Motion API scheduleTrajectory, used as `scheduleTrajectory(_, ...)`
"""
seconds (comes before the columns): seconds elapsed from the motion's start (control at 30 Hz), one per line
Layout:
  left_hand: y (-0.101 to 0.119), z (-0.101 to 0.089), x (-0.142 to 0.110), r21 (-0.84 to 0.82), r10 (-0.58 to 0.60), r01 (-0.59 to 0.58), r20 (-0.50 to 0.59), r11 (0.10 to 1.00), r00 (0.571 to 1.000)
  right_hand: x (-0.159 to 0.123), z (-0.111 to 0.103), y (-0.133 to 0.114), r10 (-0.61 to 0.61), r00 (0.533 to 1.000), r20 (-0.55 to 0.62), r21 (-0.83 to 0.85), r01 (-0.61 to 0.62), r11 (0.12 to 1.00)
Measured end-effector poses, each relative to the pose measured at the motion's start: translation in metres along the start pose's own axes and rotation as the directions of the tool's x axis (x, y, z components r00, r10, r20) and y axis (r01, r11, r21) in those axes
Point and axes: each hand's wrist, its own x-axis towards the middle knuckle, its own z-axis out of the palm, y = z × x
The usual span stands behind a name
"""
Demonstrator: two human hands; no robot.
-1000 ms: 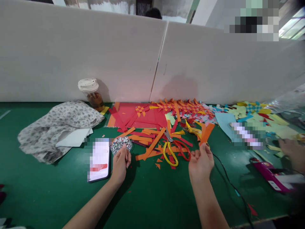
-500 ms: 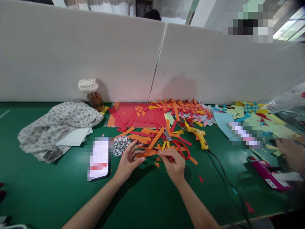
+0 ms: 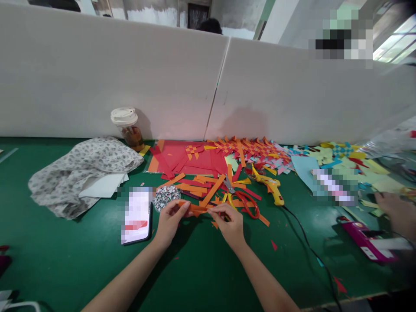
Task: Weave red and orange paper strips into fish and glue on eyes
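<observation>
Pinching orange strip (image 3: 196,209), ends hidden.

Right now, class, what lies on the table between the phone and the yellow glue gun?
In the head view, between the phone and the glue gun lie a patterned disc, loose orange strips and scissors; both hands pinch one orange strip.

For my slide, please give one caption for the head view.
Both hands, left hand and right hand, pinch an orange paper strip above the green table.
</observation>
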Motion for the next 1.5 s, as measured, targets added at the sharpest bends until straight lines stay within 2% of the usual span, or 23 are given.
scheduleTrajectory(0.1, 0.0, -0.002, 0.002, -0.013, 0.024, -0.025, -0.048, 1.0, 0.999, 0.002, -0.002, 0.004, 0.062, 0.993, -0.098, 0.025, -0.06, 0.998)
scheduleTrajectory(0.17, 0.0, -0.004, 0.003, -0.035, 0.018, -0.021, -0.076, 0.999, 0.997, 0.005, -0.007, 0.008, 0.121, 0.973, -0.198, 0.06, -0.111, 0.992)
scheduleTrajectory(0.23, 0.0, -0.004, 0.004, -0.057, 0.005, -0.01, -0.09, 0.998, 0.996, 0.01, -0.014, 0.014, 0.183, 0.934, -0.306, 0.111, -0.157, 0.981)
scheduleTrajectory(0.37, -0.001, -0.004, 0.004, -0.096, -0.01, 0.004, -0.063, 0.995, 0.998, 0.024, -0.033, 0.023, 0.272, 0.827, -0.492, 0.213, -0.189, 0.959)
scheduleTrajectory(0.47, -0.002, -0.002, 0.003, -0.115, -0.02, 0.017, -0.032, 0.993, 0.999, 0.033, -0.046, 0.027, 0.313, 0.77, -0.556, 0.271, -0.188, 0.944)
scheduleTrajectory(0.53, -0.001, -0.001, 0.002, -0.088, -0.015, 0.013, -0.031, 0.996, 0.999, 0.036, -0.051, 0.028, 0.333, 0.755, -0.565, 0.301, -0.187, 0.935)
scheduleTrajectory(0.6, 0.001, 0.0, 0.002, -0.059, -0.001, -0.001, -0.038, 0.998, 0.999, 0.037, -0.052, 0.028, 0.343, 0.761, -0.551, 0.317, -0.189, 0.929)
scheduleTrajectory(0.67, 0.002, 0.001, 0.001, -0.049, 0.007, -0.007, -0.018, 0.999, 1.0, 0.035, -0.049, 0.027, 0.347, 0.798, -0.494, 0.319, -0.205, 0.925)
scheduleTrajectory(0.77, 0.0, 0.003, 0.0, -0.048, -0.022, 0.026, 0.086, 0.999, 0.996, 0.028, -0.037, 0.025, 0.345, 0.885, -0.312, 0.289, -0.257, 0.922)
scheduleTrajectory(0.83, -0.001, 0.004, 0.0, -0.055, -0.038, 0.046, 0.151, 0.997, 0.988, 0.022, -0.028, 0.022, 0.335, 0.927, -0.167, 0.248, -0.289, 0.925)
scheduleTrajectory(0.93, -0.002, 0.005, 0.0, -0.053, -0.054, 0.065, 0.177, 0.997, 0.983, 0.014, -0.016, 0.016, 0.303, 0.953, 0.0, 0.183, -0.298, 0.937)
scheduleTrajectory(1.0, -0.001, 0.005, 0.0, -0.032, -0.079, 0.085, 0.156, 0.996, 0.985, 0.01, -0.012, 0.013, 0.284, 0.957, 0.064, 0.146, -0.291, 0.946)
scheduleTrajectory(1.1, 0.001, 0.004, 0.001, -0.003, -0.089, 0.09, 0.115, 0.996, 0.989, 0.009, -0.01, 0.012, 0.271, 0.958, 0.098, 0.105, -0.281, 0.954)
scheduleTrajectory(1.27, -0.002, 0.001, 0.003, 0.023, -0.056, 0.055, 0.067, 0.998, 0.996, 0.011, -0.012, 0.014, 0.258, 0.962, 0.086, 0.068, -0.264, 0.962)
scheduleTrajectory(1.5, -0.003, 0.0, 0.003, 0.059, -0.046, 0.044, 0.046, 0.997, 0.998, 0.012, -0.012, 0.014, 0.252, 0.963, 0.096, 0.027, -0.256, 0.966)
